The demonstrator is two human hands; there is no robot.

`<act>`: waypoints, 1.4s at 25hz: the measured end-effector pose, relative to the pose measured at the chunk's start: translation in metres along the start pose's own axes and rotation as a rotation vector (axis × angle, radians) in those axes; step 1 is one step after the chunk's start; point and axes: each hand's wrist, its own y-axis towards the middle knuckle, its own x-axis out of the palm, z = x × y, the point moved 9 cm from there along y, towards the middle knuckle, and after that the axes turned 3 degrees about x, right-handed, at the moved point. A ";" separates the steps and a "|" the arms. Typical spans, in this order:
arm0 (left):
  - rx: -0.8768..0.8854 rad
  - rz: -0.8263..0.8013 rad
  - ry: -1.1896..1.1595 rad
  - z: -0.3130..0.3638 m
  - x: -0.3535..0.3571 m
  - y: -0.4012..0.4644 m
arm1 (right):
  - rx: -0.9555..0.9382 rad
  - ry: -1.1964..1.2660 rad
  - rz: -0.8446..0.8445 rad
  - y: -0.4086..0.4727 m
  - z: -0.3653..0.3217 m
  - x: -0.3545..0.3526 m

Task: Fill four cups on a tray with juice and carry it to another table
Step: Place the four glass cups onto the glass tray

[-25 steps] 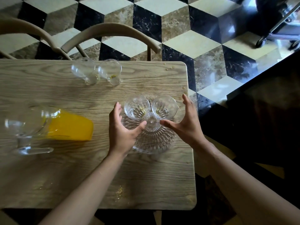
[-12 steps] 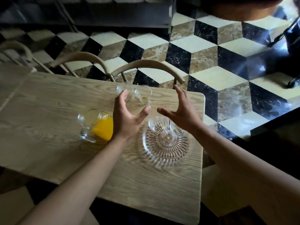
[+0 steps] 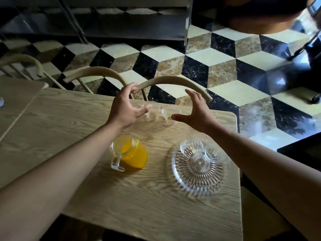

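A ribbed round glass tray (image 3: 198, 178) lies on the wooden table (image 3: 139, 206) at the right, with two empty glass cups (image 3: 192, 147) (image 3: 212, 154) on its far side. Two more empty glass cups (image 3: 152, 113) (image 3: 171, 116) stand side by side near the table's far edge. My left hand (image 3: 124, 110) is open just left of them, its fingertips at the left cup. My right hand (image 3: 198, 111) is open just right of them. A glass jug of orange juice (image 3: 129, 153) stands left of the tray.
Two curved wooden chair backs (image 3: 172, 82) (image 3: 97, 72) stand against the table's far edge, right behind the two cups. A second table top (image 3: 15, 94) adjoins at the left. Beyond lies a tiled cube-pattern floor, with a dark surface (image 3: 302, 146) to the right.
Both hands left the two cups on the tray and reached forward to either side of the two cups at the far edge. The camera tilted up and the view widened.
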 end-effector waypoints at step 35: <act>-0.261 -0.310 -0.476 -0.189 0.165 0.026 | 0.198 0.279 -0.157 0.073 0.138 0.119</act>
